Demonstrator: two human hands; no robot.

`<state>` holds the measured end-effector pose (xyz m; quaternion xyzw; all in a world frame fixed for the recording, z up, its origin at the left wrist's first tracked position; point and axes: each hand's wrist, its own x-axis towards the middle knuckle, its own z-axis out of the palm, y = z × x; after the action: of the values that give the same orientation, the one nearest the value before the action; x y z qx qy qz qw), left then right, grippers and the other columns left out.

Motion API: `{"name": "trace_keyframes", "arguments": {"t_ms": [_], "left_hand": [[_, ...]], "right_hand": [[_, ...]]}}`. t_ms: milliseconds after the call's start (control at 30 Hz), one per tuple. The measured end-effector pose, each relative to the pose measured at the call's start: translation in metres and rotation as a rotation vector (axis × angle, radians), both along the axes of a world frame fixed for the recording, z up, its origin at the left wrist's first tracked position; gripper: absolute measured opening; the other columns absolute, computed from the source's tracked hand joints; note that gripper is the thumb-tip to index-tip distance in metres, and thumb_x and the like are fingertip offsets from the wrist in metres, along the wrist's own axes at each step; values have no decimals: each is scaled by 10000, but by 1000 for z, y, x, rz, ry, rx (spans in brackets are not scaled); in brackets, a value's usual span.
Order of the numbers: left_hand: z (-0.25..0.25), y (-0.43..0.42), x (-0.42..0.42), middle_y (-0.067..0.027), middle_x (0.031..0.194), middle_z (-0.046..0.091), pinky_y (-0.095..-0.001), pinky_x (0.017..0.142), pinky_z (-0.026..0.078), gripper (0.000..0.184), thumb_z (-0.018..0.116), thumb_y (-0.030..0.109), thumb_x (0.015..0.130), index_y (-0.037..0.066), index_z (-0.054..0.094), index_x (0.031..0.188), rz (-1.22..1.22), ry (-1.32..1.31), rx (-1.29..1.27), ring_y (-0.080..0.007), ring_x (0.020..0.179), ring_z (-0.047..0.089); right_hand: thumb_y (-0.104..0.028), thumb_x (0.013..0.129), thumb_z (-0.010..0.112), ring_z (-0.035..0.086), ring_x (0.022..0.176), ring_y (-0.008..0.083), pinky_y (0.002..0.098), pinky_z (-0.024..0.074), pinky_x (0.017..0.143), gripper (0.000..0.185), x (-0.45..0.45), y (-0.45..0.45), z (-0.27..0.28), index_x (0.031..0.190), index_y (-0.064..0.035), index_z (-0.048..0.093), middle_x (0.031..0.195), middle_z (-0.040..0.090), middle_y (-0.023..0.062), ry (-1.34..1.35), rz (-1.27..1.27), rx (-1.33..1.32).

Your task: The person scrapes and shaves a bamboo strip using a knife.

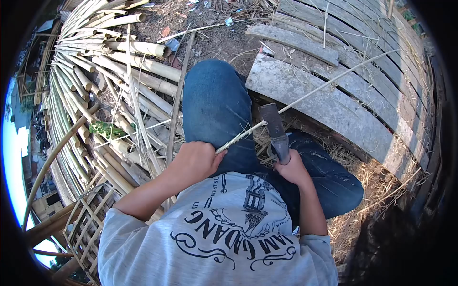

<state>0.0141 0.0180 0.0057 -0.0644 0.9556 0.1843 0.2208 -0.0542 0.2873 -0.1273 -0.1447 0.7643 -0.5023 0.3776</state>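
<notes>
Mid-scene, above the lap: left grip [196,159] closed round a thin bamboo strip [240,137], loose fibres along its near part, over the jeans [213,93]. Right grip [292,168] wrapped on the handle of a broad-bladed knife [273,121], blade pointing far. Blade overlaps the strip; can't tell if touching. Strip appears to continue past the blade toward far right, above a plank surface [298,85]. Left side: bamboo poles [143,48] piled on the ground. Near right: straw-like shavings [362,205].
</notes>
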Motion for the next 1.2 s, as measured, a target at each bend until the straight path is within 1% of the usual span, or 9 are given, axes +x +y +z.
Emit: {"name": "trace_keyframes", "arguments": {"t_ms": [233,267,300,433,567,700,767,833,1200], "left_hand": [[-3,0,5,-216,521,558,-460,525,490,499,591,328,912,-23,621,559,-33,-6,11,-396,518,596],[-3,-2,4,-216,520,557,-460,524,489,499,593,329,910,-24,621,559,-38,29,7,-397,518,595],[-3,-4,2,-216,520,557,-460,524,489,499,593,329,910,-24,621,559,-48,33,5,-397,518,595],[-4,-2,1,-213,513,552,-461,519,486,500,594,332,910,-20,621,557,-34,7,42,-398,510,588],[-7,-7,3,-207,507,549,-460,514,482,496,594,330,910,-14,621,554,-85,19,26,-395,503,583],[-4,-5,3,-205,502,546,-459,511,479,492,598,326,908,-12,621,552,-53,8,48,-393,500,581],[-2,-5,1,-206,498,538,-458,508,475,489,599,320,908,-13,619,549,-43,12,59,-394,497,575],[-2,-8,2,-206,496,532,-458,507,474,489,601,319,907,-14,617,549,-67,33,60,-396,496,571],[0,-6,-4,-211,495,524,-463,511,469,492,605,324,903,-18,607,549,-36,-27,114,-408,497,562]], "right_hand": [[-2,712,706,560,566,125,280,460,546,178,3,-10,-2,789,-7,545,666,580,43,-510,-211,-54],[18,720,696,543,496,105,265,434,464,191,6,-10,-4,747,-38,516,634,566,40,-95,-58,-65],[18,720,696,543,496,105,265,434,464,191,2,-8,-4,747,-38,516,634,566,40,-91,-67,-67],[-13,707,691,576,609,133,287,467,586,176,-2,1,-15,824,13,562,680,593,53,-540,-251,-134],[-13,741,711,560,557,118,278,460,539,193,2,-6,-4,802,-24,529,657,572,40,-44,-39,-71],[-25,704,672,565,678,136,291,461,662,193,3,-5,-20,870,14,582,694,589,54,-576,-293,-185],[14,725,669,524,497,112,273,418,474,182,0,-9,-6,736,-58,502,625,539,17,-236,-66,-43],[10,723,683,531,505,108,273,425,478,191,4,-7,-10,737,-57,505,625,538,16,17,-20,-124],[8,701,714,532,480,103,264,424,446,237,-10,6,-5,746,-67,494,636,536,20,-717,123,-265]]}}
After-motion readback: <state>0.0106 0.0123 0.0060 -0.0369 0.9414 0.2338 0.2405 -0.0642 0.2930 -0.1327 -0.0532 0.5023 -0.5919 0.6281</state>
